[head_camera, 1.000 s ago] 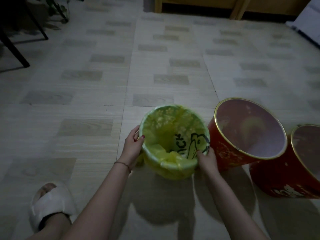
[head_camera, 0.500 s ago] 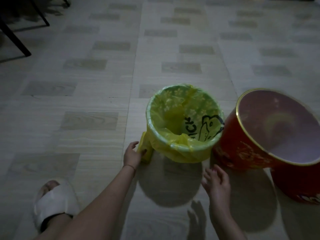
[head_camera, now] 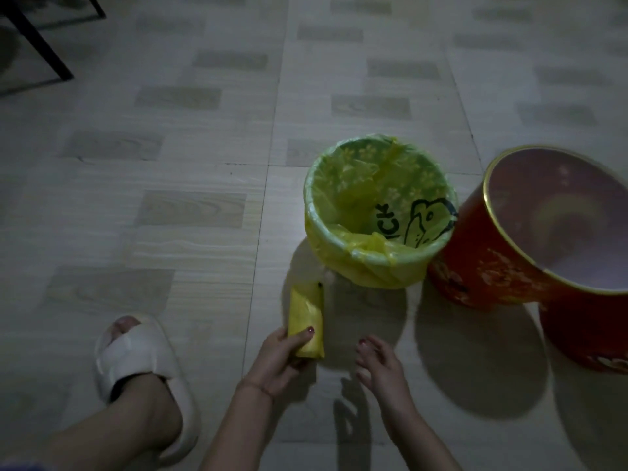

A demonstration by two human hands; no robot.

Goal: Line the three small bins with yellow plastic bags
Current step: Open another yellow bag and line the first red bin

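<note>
**Hands at the bag roll, one bin lined, two to go**

Left hand grips the near end of the yellow bag roll, thumb laid across the top and fingers curled beneath; right hand hovers just beside it with fingers loosely spread, holding nothing. One bin already wears its yellow bag, the film folded down over the rim all round; the first red bin touches it on the right and shows a bare inside; the second red bin sits nearer, partly cut off by the frame edge, and whether it is lined cannot be told.

The step in hand looks like drawing a fresh bag off the roll; it should go best if the left hand pins the roll while the right finds the loose end, visible at the far tip, and pulls it away steadily so the thin film tears at its seam rather than across; rubbing the mouth open before moving to the bin would save fumbling over the rim.

Room is ample on the tiled floor ahead and to the left; the tight side is the right, where the two red bins crowd together and the lined bin leans against the first; sliding that red bin clear first would give both hands space round its gold rim. A slippered foot rests near the left arm; a dark furniture leg stands well apart at the far left.
</note>
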